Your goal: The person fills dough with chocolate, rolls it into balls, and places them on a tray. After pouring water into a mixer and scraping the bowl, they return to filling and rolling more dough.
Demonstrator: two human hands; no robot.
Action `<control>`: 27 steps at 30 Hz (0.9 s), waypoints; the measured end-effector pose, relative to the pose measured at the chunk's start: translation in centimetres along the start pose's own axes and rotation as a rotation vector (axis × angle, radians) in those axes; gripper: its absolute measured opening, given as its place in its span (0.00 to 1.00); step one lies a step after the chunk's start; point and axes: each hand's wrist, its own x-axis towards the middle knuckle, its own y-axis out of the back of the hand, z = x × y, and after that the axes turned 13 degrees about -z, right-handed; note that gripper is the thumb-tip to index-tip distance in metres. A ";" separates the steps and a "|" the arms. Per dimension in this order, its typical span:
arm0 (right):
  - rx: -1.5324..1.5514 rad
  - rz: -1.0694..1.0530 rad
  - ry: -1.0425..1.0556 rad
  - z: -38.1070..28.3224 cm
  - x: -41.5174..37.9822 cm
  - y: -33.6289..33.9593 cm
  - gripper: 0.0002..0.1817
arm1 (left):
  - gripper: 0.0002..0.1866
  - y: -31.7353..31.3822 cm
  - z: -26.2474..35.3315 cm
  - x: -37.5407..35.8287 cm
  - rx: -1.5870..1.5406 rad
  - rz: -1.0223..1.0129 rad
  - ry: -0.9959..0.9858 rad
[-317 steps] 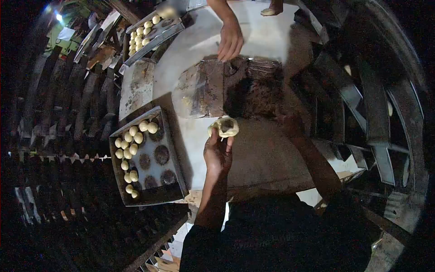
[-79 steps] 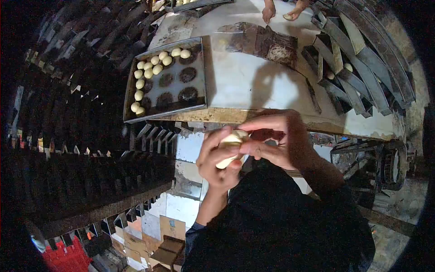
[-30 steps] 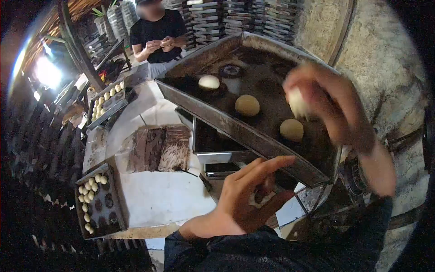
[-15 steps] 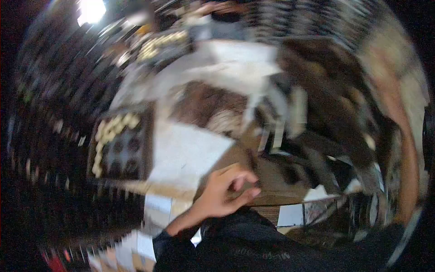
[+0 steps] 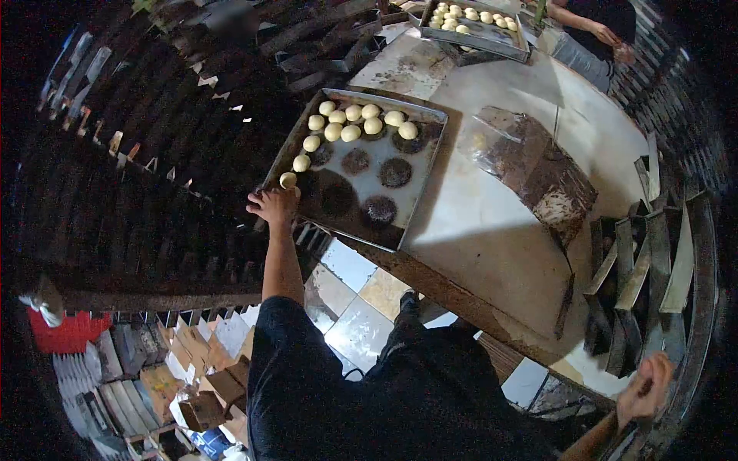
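My left hand (image 5: pixel 274 207) is at the near left corner of a dark metal baking tray (image 5: pixel 421 198), its fingers and thumb on either side of the rim. Close to the thumb sits a dough ball (image 5: pixel 287 180). More pale round dough balls (image 5: pixel 350 133) lie along the left and far sides of the tray; dark round marks show on its bare part. At the lower right, my right hand (image 5: pixel 646 388) has its fingers curled in, with nothing visible in them. It is near a group of narrow metal loaf pans (image 5: pixel 634 284).
A plastic bag of something dark brown (image 5: pixel 542 173) lies on the pale table (image 5: pixel 469 246). Another tray (image 5: pixel 477 48) with dough balls stands at the back, near another person's hands (image 5: pixel 615 42). Dark stacked metal pans (image 5: pixel 146 207) fill the left. Cardboard boxes (image 5: pixel 204 411) are at lower left.
The view has swung toward the left and steadied. My left hand has gone from in front of the table to the tray's corner. My right arm, formerly stretched along the right side, is now lower.
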 end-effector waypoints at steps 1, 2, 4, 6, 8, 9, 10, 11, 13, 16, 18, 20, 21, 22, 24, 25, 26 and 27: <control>0.031 -0.003 0.090 -1.0 0.6 -1.1 0.09 | 0.25 -1.8 -0.4 1.8 -0.021 -0.085 -0.026; 0.071 -0.034 0.106 -2.7 1.8 -2.0 0.09 | 0.25 -1.6 0.3 1.4 -0.083 -0.054 -0.024; 0.178 -0.019 0.052 -2.8 1.6 -5.0 0.08 | 0.25 1.2 3.2 -2.1 -0.215 0.010 -0.020; 0.409 0.005 0.067 -3.7 2.7 -8.5 0.09 | 0.19 4.1 7.8 -7.5 -0.222 0.396 -0.124; 0.705 -0.011 0.046 -5.4 4.1 -12.1 0.14 | 0.11 6.3 11.7 -12.3 -0.733 0.242 -0.672; 0.862 -0.109 0.037 -7.5 5.6 -12.6 0.13 | 0.10 10.1 14.9 -18.4 -1.077 0.075 -0.752; 0.745 -0.118 0.021 -8.0 5.4 -15.6 0.13 | 0.10 12.0 17.3 -22.5 -1.096 0.065 -0.894; 0.866 -0.333 -0.036 -8.3 5.7 -16.6 0.16 | 0.13 13.6 19.7 -26.7 -1.207 0.004 -1.021; 1.084 -0.527 -0.190 -8.3 3.8 -20.0 0.19 | 0.19 15.9 23.5 -34.6 -1.383 -0.224 -1.170; 1.483 -0.468 -0.370 -8.0 3.7 -15.3 0.17 | 0.37 18.1 26.2 -41.9 -1.269 -0.453 -1.452; 1.492 -0.143 -0.214 -6.5 3.1 -13.5 0.18 | 0.41 20.8 27.4 -45.9 -1.411 -0.349 -1.320; 1.306 0.022 0.011 -5.0 2.3 -12.2 0.19 | 0.41 20.1 27.7 -46.8 -1.547 -0.691 -1.355; 1.123 0.020 0.152 -4.1 2.3 -11.7 0.20 | 0.41 19.8 27.4 -47.4 -1.605 -0.870 -1.357; 0.932 0.024 0.289 -3.6 2.0 -11.3 0.21 | 0.34 20.1 27.4 -48.4 -1.884 -0.965 -1.303; 1.073 0.035 0.320 -4.6 1.2 -10.9 0.22 | 0.27 20.2 26.9 -49.7 -1.667 -0.651 -1.183; 1.072 0.058 0.252 -5.2 0.8 -10.1 0.21 | 0.25 20.5 26.6 -50.2 -1.649 -0.565 -1.158; 1.084 0.064 0.214 -5.9 0.6 -9.5 0.19 | 0.24 20.9 26.1 -50.7 -1.628 -0.481 -1.129; 1.097 0.070 0.176 -6.6 0.4 -8.9 0.18 | 0.23 21.0 25.5 -51.1 -1.606 -0.398 -1.099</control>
